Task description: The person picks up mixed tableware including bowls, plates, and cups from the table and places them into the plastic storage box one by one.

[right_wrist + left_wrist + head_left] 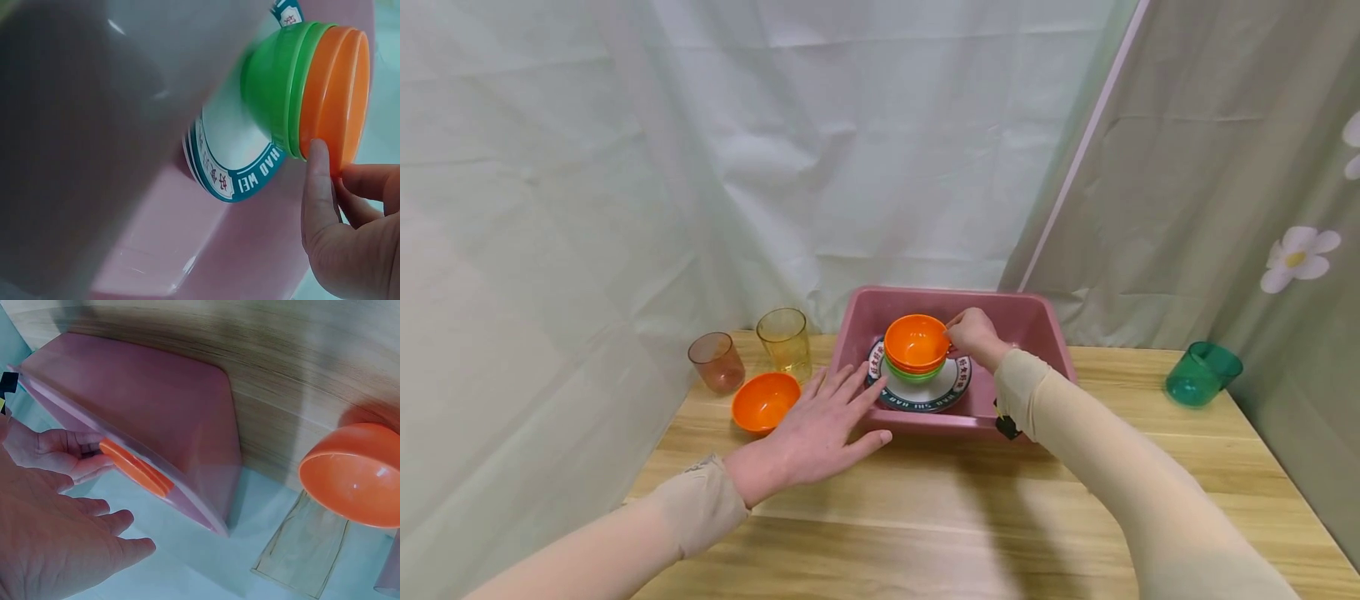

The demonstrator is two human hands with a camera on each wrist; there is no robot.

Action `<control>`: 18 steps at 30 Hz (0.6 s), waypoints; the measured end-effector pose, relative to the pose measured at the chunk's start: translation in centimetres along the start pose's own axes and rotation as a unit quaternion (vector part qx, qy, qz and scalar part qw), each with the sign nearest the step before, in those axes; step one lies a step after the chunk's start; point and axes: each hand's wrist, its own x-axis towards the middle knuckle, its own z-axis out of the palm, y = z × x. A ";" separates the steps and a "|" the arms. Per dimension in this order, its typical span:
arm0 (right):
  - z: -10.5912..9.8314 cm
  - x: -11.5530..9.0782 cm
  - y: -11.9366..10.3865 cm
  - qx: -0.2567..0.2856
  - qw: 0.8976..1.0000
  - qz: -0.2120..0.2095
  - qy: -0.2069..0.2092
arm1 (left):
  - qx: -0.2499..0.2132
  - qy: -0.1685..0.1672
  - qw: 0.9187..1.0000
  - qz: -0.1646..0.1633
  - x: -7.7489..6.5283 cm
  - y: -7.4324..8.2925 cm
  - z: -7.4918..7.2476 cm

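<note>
Inside the pink basin, orange bowls are nested on green bowls, and the stack stands on patterned plates. My right hand pinches the right side of the top orange bowl's rim between thumb and fingers; the right wrist view shows this closely. My left hand is spread with straight fingers and holds nothing. It hovers by the basin's front left corner, beside a separate orange bowl on the table. In the left wrist view, the basin wall hides most of the stack.
Left of the basin stand a yellow glass and a reddish glass, close to the separate bowl. A green cup lies tilted at the table's far right. Pale curtains hang behind and along both sides of the wooden table.
</note>
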 end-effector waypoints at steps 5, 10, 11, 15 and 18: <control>0.0 0.1 0.1 -0.017 1.000 -0.004 -0.001 | 0.003 -0.001 1.000 -0.001 0.0 0.1 0.1; -0.4 -0.7 0.1 -0.044 0.999 -0.023 -0.017 | 0.002 0.001 1.000 0.001 0.0 0.2 0.1; -0.5 -1.0 0.1 -0.053 0.998 -0.029 -0.020 | 0.002 0.002 1.000 0.000 0.0 0.2 0.0; -1.3 -2.3 -0.1 -0.110 0.991 -0.062 -0.035 | -0.001 0.004 1.000 0.000 0.1 0.1 0.0; -1.9 -3.3 -0.1 -0.158 0.982 -0.094 -0.046 | -0.004 0.003 1.000 -0.005 0.2 0.0 0.1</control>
